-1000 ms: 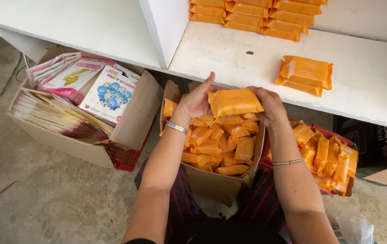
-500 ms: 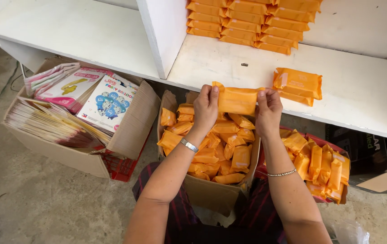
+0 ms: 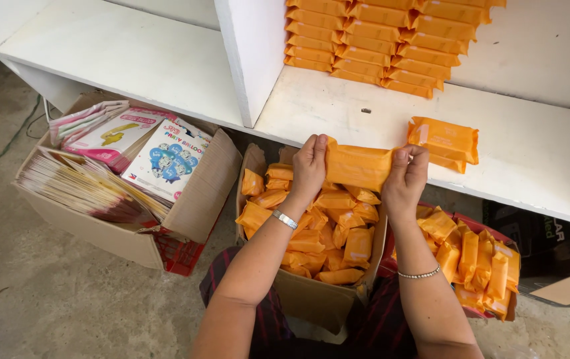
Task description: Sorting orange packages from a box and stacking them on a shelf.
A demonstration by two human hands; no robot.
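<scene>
Both hands raised above a carton, clamped on one orange packet (image 3: 358, 166) held level between them at the front edge of the white shelf (image 3: 338, 110). Left hand (image 3: 309, 167) gripping the packet's left end, fingers curled over the top, a silver bracelet (image 3: 285, 219) on that wrist. Right hand (image 3: 404, 178) pinching the right end, a thin beaded bracelet (image 3: 419, 274) lower on that forearm. Packet stretched flat, slightly creased, clear of the shelf surface as far as can be told.

Directly beneath, an open cardboard box (image 3: 311, 299) filled with loose orange packets of the same kind, tumbled at all angles. Just to the right of it, a red box (image 3: 491, 226) holding more orange packets, mostly standing on end. On the shelf just beside the right hand, a small stack of two orange packets (image 3: 444, 141), lying flat. Farther back on the same shelf, rows of orange packets (image 3: 384, 46) stacked neatly against the rear wall, right of a white upright divider (image 3: 251, 60).

Left of the carton, on the concrete floor (image 3: 52, 299), a larger cardboard box (image 3: 99, 229) packed with flat party balloon packs (image 3: 165, 159), pink and white, leaning in rows. Dark patterned clothing visible at the bottom edge between the arms.
</scene>
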